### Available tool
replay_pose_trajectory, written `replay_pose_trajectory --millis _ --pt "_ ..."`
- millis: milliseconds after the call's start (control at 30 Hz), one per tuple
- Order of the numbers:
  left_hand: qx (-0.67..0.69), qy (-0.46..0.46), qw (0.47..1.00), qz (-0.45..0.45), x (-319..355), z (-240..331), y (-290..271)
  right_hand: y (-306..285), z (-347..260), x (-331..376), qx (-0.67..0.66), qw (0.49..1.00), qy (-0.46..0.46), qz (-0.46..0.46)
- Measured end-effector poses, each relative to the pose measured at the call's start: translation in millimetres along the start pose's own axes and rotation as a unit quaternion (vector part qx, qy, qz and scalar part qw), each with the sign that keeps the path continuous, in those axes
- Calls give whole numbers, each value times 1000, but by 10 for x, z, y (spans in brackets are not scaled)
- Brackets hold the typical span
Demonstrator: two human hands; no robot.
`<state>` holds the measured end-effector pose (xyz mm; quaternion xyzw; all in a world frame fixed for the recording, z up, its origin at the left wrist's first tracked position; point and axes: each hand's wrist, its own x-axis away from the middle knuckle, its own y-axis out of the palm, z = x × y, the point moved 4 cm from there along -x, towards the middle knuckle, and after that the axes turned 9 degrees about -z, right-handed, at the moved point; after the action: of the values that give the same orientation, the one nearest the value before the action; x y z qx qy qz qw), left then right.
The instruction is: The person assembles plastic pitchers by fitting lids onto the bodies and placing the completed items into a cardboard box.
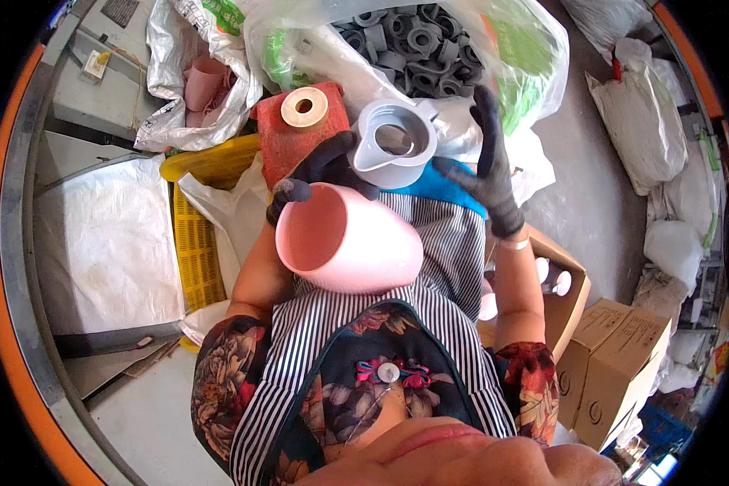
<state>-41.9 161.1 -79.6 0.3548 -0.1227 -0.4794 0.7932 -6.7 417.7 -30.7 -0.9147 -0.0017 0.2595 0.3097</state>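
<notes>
Your left hand [320, 174], in a dark glove, is closed on 2 things at once: the pink cup [348, 241] pinned against your lap by the lower fingers, and the grey lid [394, 144] pinched at its near edge by the thumb and upper fingers. The cup lies on its side, its long axis running left to right, open mouth toward your left and slightly up, rounded base toward your right over the striped apron [454, 243]. The lid sits just above and to the right of the cup's mouth, its opening facing up at you and its spout pointing down-left toward the left hand. Your right hand [490, 174] is just right of the lid, fingers spread and upright, palm turned toward it, gripping nothing; whether a fingertip touches the lid's far edge is hard to tell. So the left hand is the nearer one.
</notes>
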Motion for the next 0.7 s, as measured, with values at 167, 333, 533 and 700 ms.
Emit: replay_pose_trajectory --millis 167,333,533,700 --pt "-51 -26 998 8 28 181 164 46 116 -52 -307 925 118 -189" --pt "-77 -56 995 -15 -125 97 193 -316 33 186 -363 883 299 -10" --pt "-108 -30 994 -1 -105 -387 -250 -409 -6 204 -370 868 331 -23" --pt "-480 8 875 -59 -270 -519 -588 -294 -321 301 -435 837 333 3"
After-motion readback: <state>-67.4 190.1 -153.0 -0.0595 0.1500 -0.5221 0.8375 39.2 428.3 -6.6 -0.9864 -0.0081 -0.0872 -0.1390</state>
